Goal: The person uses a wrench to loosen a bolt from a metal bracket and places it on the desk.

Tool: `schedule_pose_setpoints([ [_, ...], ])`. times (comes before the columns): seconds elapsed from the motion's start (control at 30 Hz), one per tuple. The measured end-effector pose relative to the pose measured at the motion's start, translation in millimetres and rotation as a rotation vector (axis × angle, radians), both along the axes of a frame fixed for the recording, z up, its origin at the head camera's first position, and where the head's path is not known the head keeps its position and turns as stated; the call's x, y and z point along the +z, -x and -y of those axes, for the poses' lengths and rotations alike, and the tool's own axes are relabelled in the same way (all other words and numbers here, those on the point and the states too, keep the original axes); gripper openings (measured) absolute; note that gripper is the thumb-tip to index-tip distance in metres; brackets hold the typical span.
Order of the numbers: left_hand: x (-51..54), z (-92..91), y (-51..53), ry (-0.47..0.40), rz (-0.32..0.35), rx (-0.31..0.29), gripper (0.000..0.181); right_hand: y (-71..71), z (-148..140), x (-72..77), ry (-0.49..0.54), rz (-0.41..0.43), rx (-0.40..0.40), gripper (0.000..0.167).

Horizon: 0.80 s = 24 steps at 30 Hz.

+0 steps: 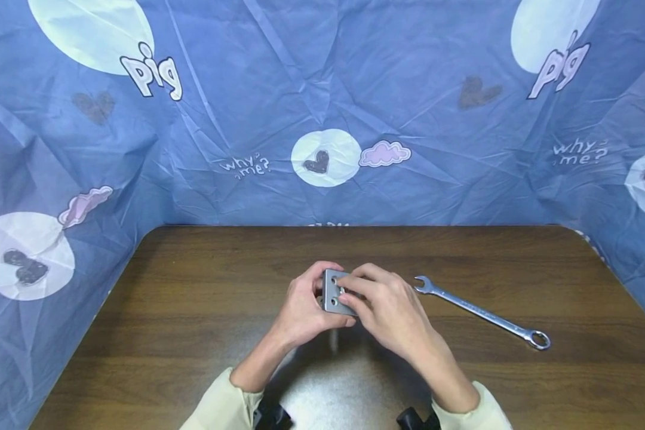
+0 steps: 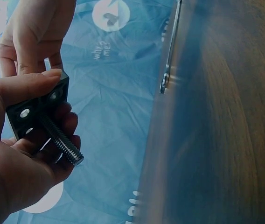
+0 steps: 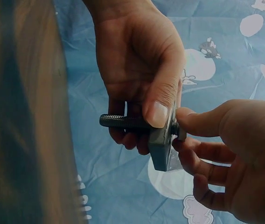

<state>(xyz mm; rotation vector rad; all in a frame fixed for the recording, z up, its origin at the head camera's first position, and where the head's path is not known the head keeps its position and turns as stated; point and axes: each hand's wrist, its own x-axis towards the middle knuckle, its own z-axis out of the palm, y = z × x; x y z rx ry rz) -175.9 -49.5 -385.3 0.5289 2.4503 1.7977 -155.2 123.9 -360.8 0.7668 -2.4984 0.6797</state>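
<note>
Metal plate (image 1: 329,291) between left fingers (image 1: 316,271)

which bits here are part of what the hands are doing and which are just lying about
In use:
metal plate, gripped by the left hand
bolt through the plate, pinched by the right hand

Lying about:
wrench, untouched on the table, perhaps for the bolt

1 silver wrench (image 1: 479,313) lies on a brown wooden table (image 1: 193,298) before blue printed cloth (image 1: 220,197).
</note>
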Motion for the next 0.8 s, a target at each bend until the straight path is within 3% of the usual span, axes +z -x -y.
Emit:
schedule_pose_setpoints([
  [0.27,-0.5,0.5,0.2,0.009,0.002,-0.012,0.071,-1.6,-1.2,1.9,0.012,0.033,0.055,0.022],
  [0.6,-0.5,0.2,0.2,0.015,-0.011,-0.012,0.070,-0.7,-2.4,3.1,0.014,-0.011,0.140,0.017],
  [0.8,-1.2,0.2,0.9,0.008,-0.018,-0.007,0.066,-1.1,-1.8,2.7,0.054,0.012,0.078,0.022],
])
